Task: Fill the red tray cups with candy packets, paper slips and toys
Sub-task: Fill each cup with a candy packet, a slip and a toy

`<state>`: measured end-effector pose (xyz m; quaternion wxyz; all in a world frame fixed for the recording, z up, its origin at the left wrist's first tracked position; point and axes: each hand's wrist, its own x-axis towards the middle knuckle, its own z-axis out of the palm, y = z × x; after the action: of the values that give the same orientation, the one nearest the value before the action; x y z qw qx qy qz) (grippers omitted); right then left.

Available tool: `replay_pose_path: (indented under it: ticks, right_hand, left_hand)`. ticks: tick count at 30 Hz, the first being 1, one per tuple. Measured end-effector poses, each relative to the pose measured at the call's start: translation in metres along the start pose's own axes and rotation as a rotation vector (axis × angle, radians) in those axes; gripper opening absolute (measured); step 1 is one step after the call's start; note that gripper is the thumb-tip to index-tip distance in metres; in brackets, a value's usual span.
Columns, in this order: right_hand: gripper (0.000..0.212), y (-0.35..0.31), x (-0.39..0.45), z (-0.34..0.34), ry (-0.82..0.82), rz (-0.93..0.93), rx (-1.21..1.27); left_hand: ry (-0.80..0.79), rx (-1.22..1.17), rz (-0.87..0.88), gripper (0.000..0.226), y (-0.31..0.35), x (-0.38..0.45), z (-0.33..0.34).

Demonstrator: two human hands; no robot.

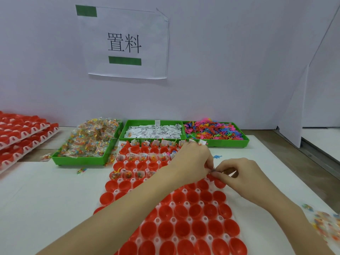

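**A:** Both hands meet over the right edge of the red plastic tray of round cups (184,214). The left hand (191,162) has its fingers curled down, pinching something small, and the right hand (237,173) pinches the same spot from the other side, fingertips touching.

**B:** What is it they hold?

**A:** Cannot tell; it's tiny and blurred between the fingertips. My guess is a packet or slip going into the cup just under them.

**B:** So mid-filling?

**A:** Looks so. The cups beyond the left hand hold packets and slips; those nearer than both hands are bare red. Next call: drop the piece into that edge cup, then reach past the hands for more.

**B:** Supplies?

**A:** Three green plastic bins beyond the hands: clear candy packets (88,142), white paper slips (152,130), bright little plastic toys (211,130). More loose packets (325,223) lie on the white surface (46,190), right of the right wrist, blurred and cut off by the edge.
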<state>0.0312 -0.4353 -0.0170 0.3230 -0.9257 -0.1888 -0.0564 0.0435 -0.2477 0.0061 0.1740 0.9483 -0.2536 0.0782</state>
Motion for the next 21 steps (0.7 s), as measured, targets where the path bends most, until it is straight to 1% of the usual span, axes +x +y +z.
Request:
replay_pose_path:
  ticks: [3,6,12,15,18,21]
  right_hand:
    - [0.014,0.003,0.001,0.001,0.053,0.014,0.042]
    - [0.011,0.004,0.001,0.003,0.064,0.026,0.044]
    - [0.013,0.004,0.002,0.011,0.09,0.064,0.012]
    - [0.014,0.005,0.002,0.014,0.131,0.117,0.053]
    - [0.014,0.004,0.001,0.014,0.153,0.15,0.085]
    - [0.013,0.003,0.0,0.012,0.132,0.118,0.052]
  left_hand:
    - [0.05,-0.02,-0.002,0.015,0.0,-0.004,0.006]
    - [0.073,-0.002,0.003,0.013,0.001,-0.003,0.008]
    - [0.058,0.094,-0.009,0.01,0.006,0.003,0.007]
    - [0.064,0.137,-0.028,0.008,0.009,0.004,0.007]
    - [0.081,0.129,-0.026,0.008,0.011,0.005,0.006]
    - [0.048,0.089,-0.02,0.01,0.009,0.006,0.002]
